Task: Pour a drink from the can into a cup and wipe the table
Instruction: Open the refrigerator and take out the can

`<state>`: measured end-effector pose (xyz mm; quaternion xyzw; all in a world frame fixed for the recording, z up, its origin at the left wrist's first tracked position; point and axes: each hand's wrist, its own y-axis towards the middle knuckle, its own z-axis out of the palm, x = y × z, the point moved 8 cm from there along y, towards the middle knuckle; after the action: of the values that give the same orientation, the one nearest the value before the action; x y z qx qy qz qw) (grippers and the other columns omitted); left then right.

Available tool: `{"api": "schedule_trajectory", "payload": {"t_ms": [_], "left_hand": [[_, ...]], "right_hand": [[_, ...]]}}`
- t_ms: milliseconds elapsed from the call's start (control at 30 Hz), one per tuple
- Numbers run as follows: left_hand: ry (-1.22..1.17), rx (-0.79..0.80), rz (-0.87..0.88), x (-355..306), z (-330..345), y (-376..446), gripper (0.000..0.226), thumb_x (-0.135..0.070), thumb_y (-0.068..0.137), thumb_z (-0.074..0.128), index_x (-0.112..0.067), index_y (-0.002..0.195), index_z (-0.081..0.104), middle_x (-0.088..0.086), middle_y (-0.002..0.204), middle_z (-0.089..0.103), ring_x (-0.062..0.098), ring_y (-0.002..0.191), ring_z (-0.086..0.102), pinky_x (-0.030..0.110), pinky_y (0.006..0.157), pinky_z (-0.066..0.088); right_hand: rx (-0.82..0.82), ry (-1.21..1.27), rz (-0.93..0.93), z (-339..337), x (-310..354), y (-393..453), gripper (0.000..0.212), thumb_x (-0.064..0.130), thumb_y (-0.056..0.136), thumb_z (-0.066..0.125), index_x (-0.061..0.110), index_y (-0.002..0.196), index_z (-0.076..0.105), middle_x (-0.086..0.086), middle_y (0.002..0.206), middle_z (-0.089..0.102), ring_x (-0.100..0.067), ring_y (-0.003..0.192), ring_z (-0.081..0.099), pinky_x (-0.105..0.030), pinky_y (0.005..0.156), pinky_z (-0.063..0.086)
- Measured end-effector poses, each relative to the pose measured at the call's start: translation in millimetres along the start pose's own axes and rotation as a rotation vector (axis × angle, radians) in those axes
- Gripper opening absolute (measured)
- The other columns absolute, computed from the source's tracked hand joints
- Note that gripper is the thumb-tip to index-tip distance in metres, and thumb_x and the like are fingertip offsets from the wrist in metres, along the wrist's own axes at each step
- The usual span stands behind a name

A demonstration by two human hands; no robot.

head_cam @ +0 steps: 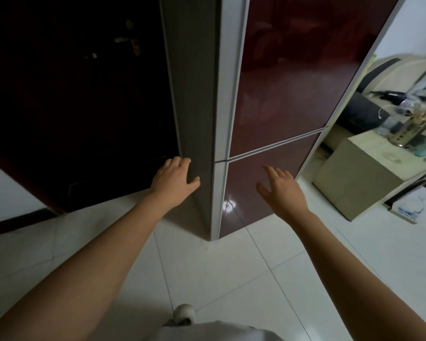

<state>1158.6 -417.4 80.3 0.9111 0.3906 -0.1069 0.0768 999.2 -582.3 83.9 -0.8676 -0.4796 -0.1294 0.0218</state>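
The left hand (174, 179) lies flat on the grey side of the fridge (194, 94), fingers (180, 163) straight and close together, thumb spread toward the corner edge. The right hand (282, 187) reaches toward the lower door (268, 178), fingers (272, 171) straight and slightly apart, holding nothing; whether they touch the glossy red panel cannot be told. A pale seam divides the lower door from the upper door (293, 70). Left of the fridge stands a dark door (71, 94), its handle barely visible in shadow. To the right a pale cabinet (354, 180) carries blurred clutter. A shoe (183, 312) rests on the white tile floor (231, 279). No can, cup or counter shows.
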Motion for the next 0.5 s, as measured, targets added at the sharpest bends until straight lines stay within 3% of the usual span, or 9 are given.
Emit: {"api": "schedule_trajectory", "payload": {"t_ms": [500], "left_hand": [[-0.016,-0.27,0.201,-47.1,-129.7,91.4,0.06,-0.042,0.092,0.045,-0.013,0.142,0.029,0.006,0.143,0.036,0.022,0.132,0.032,0.037,0.105,0.034]], "right_hand": [[-0.4,-0.061,-0.092,-159.7,38.8,75.6,0.054,0.033,0.091,0.051,0.013,0.139,0.036,-0.009,0.136,0.049,-0.028,0.125,0.04,-0.039,0.096,0.037]]}}
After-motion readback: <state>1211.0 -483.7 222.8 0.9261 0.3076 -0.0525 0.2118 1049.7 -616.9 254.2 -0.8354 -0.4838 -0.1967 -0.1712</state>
